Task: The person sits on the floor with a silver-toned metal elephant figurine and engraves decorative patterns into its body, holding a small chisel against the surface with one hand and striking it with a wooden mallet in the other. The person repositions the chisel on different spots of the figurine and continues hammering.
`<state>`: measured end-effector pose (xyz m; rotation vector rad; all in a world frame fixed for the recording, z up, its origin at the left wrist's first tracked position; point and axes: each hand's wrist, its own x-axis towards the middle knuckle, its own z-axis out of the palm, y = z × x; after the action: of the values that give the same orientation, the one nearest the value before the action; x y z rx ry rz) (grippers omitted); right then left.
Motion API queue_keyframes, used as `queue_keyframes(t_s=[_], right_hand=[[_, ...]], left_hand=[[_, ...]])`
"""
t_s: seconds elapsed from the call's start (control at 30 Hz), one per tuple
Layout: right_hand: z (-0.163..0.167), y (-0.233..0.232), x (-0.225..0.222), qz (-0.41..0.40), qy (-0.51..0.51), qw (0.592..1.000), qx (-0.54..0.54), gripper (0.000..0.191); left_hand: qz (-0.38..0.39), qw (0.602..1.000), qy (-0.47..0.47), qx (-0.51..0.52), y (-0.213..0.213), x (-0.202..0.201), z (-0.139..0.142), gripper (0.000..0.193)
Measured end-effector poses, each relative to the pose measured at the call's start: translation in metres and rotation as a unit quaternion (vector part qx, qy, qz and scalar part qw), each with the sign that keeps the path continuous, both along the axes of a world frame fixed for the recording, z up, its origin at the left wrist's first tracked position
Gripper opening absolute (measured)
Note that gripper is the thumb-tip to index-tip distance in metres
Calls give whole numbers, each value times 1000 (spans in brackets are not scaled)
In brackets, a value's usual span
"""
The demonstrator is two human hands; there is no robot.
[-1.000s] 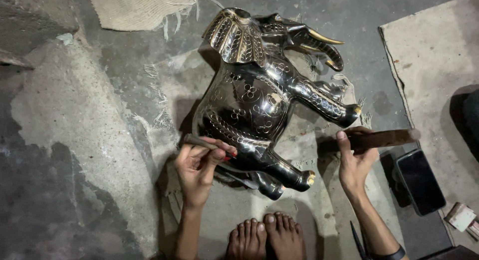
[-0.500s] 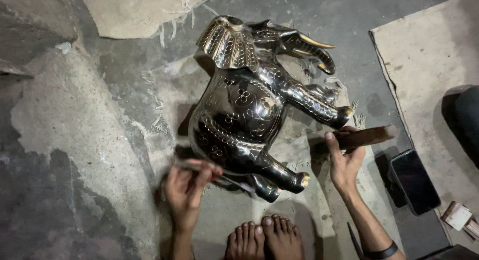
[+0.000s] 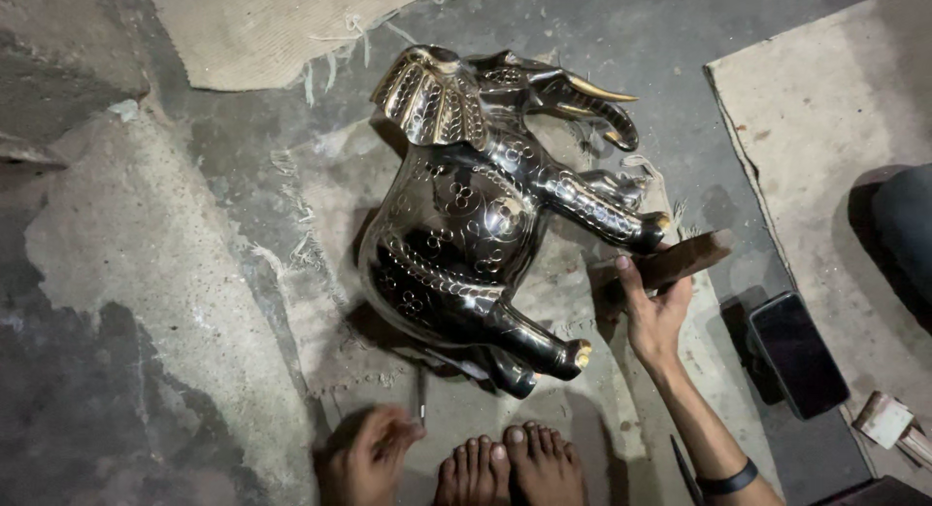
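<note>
Left hand (image 3: 369,455) has withdrawn to 7 o'clock of the engraved dark metal elephant figure (image 3: 466,224), pinching a thin metal tool (image 3: 421,399); right hand (image 3: 655,312) still grips the brown wooden block (image 3: 670,265) at 4 o'clock, so tooling appears paused.

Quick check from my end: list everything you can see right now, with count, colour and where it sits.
metal elephant figure: one, dark polished with brass tusks and toes, on its side mid-floor
thin metal tool: one, grey, below the elephant's belly
wooden block: one, brown, right of the front legs
phone: one, black, on the floor at right
woven mat: one, beige, top edge
small box: one, pale, lower right
concrete floor: grey, patchy
bare feet: two, bottom centre
left hand: holding the tool
right hand: gripping the block
</note>
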<state>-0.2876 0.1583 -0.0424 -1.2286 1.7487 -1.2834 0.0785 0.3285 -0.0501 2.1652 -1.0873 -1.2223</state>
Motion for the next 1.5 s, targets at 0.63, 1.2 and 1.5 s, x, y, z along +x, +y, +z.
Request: queue_keyframes(t_s=[0.63, 1.2, 1.5], right_hand=[[5, -11, 2, -9, -16, 1000, -4, 23], [1, -12, -1, -2, -25, 1000, -13, 26], [3, -11, -3, 21, -12, 999, -27, 28]], left_hand=[[67, 992, -84, 71, 39, -27, 7, 38], [74, 990, -86, 79, 31, -36, 7, 39], [73, 990, -89, 79, 30, -31, 8, 40]])
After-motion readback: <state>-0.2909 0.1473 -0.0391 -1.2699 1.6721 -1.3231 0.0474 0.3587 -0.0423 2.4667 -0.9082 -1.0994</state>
